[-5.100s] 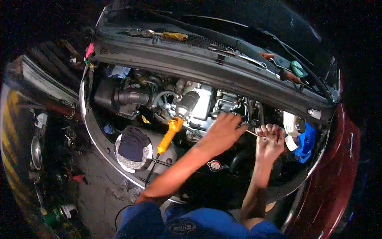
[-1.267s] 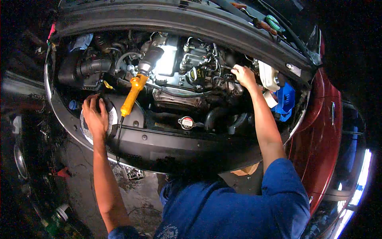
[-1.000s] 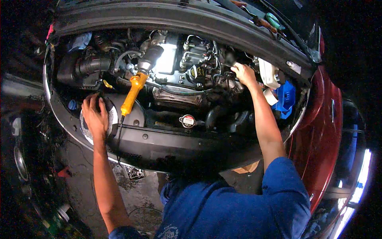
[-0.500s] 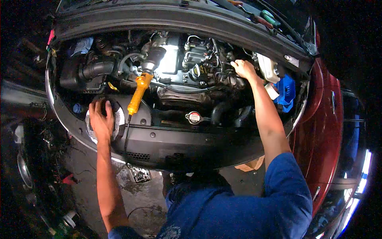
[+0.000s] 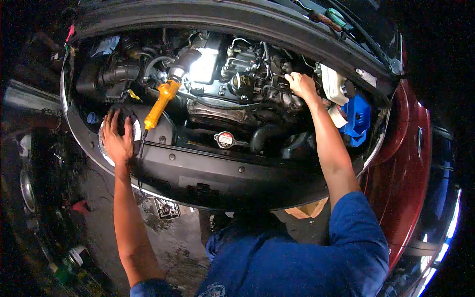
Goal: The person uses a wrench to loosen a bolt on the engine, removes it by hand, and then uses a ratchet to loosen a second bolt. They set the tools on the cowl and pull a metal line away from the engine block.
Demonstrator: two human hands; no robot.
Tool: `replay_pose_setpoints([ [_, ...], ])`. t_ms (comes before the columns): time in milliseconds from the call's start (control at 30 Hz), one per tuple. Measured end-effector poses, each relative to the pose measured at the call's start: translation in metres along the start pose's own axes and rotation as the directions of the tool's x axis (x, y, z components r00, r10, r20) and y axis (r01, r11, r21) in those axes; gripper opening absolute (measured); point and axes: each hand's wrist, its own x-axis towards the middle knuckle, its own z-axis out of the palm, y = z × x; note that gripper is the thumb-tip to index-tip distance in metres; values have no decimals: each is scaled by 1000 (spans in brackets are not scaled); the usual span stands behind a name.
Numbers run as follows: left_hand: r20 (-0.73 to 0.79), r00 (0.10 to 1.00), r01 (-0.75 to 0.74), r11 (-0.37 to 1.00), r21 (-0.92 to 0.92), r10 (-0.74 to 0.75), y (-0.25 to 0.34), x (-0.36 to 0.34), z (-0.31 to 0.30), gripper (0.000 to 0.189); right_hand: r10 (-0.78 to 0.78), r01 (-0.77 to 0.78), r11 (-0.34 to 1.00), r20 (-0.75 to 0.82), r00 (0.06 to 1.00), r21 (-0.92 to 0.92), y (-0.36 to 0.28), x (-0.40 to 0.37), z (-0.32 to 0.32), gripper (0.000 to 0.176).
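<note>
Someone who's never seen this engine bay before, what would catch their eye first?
Probably the yellow work light, lying aslant left of the engine's middle, with the white glare on the cover beside its head. Next might come the bright blue plastic piece at the bay's right edge, then the person's bare arms reaching in, the left hand spread over a round, white-edged item at the front left.

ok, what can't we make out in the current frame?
All head view:
- Whatever the right hand grips, if anything: its fingers hide it.
- Surface under the left hand: hand covers it.
- Wording on the round cap: too small.
- Shirt print: cut by bottom edge.
</note>
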Motion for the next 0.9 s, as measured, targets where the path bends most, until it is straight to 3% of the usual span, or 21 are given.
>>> replay_pose_setpoints([
  [100,-4,1000,-16,1000,-21,16,-1,1,1,48,1,7,993,70,998,-115,0,8,1,52],
  [200,1,1000,-3,1000,-8,3,-1,2,0,49,123,-111,983,76,989,-144,-7,10,0,57],
  [400,2,999,39,999,9,-39,-3,0,2,52,221,-212,971,83,972,-107,-20,9,-8,65],
  [567,-34,999,13,1000,8,-13,-8,-1,6,53,311,-296,945,105,944,-141,-32,7,-11,61],
  [700,-37,999,8,1000,0,-8,-11,-1,10,56,380,-364,923,152,912,-123,-49,0,-22,71],
  [900,-37,999,29,999,-16,-29,-12,-2,11,57,424,-412,902,89,901,-130,-57,-1,-19,72],
])
